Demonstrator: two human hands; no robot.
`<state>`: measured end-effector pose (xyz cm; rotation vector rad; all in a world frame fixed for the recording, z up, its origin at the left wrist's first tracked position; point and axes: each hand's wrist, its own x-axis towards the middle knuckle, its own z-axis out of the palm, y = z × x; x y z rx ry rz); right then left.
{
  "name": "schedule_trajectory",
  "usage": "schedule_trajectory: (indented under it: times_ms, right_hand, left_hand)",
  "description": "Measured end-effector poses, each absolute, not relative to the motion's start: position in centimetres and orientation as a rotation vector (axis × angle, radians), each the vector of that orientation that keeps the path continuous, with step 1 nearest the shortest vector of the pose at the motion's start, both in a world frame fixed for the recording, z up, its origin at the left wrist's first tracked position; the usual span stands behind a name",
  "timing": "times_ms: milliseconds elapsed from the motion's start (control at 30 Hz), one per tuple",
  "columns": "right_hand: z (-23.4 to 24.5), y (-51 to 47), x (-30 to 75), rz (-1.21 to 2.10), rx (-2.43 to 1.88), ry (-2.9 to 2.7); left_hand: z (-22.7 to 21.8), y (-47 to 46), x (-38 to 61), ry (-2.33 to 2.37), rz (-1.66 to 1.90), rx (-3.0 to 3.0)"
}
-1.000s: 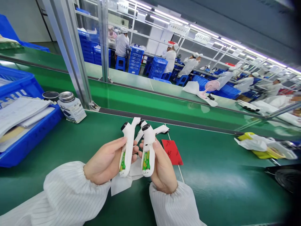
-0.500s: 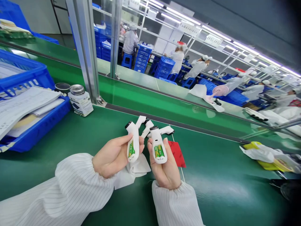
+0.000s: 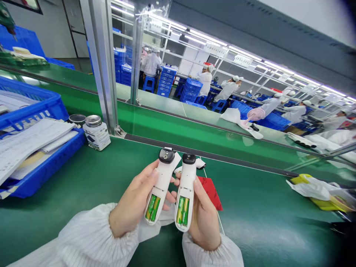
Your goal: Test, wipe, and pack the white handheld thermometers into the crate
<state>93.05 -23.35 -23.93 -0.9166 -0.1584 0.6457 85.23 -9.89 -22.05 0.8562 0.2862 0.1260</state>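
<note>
My left hand [image 3: 132, 205] is closed round a white handheld infrared thermometer [image 3: 164, 176] with a black sensor head. Beside it, my right hand [image 3: 207, 220] grips a second thermometer [image 3: 187, 181] of the same kind. Both lie side by side, heads pointing away from me, backs facing up. Their battery bays are uncovered, each showing a pair of green and gold batteries [image 3: 183, 210]. Beyond the hands, more white pieces with black ends [image 3: 200, 163] rest on the green bench, partly hidden. Under my wrists lies a white sheet [image 3: 148, 230], and a red sheet [image 3: 211, 193] is right of my right hand.
Blue baskets with papers [image 3: 44, 163] stand at the left, near a small metal-capped bottle [image 3: 96, 132]. An upright metal post [image 3: 101, 66] rises behind it. A yellow and white bundle [image 3: 319, 191] lies far right. Beyond the partition, a pink fan [image 3: 254, 114] and several seated people are visible.
Both thermometers have tilted so that their black heads now face me and their backs show at full length. The hands sit slightly lower in view, and the camera has tipped up a little.
</note>
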Motion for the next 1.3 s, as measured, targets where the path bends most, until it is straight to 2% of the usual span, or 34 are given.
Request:
schedule_trajectory:
  times_ms: [467,1300]
  right_hand:
    - [-23.5,-23.2,92.3,0.597,-0.891,-0.256]
    - [-23.4,-23.1,92.5,0.699,-0.883,-0.214]
  left_hand:
    - [-23.2,-10.4,84.7,0.257,0.202,1.147]
    - [-22.9,-10.1,85.4,0.268,0.078,0.893]
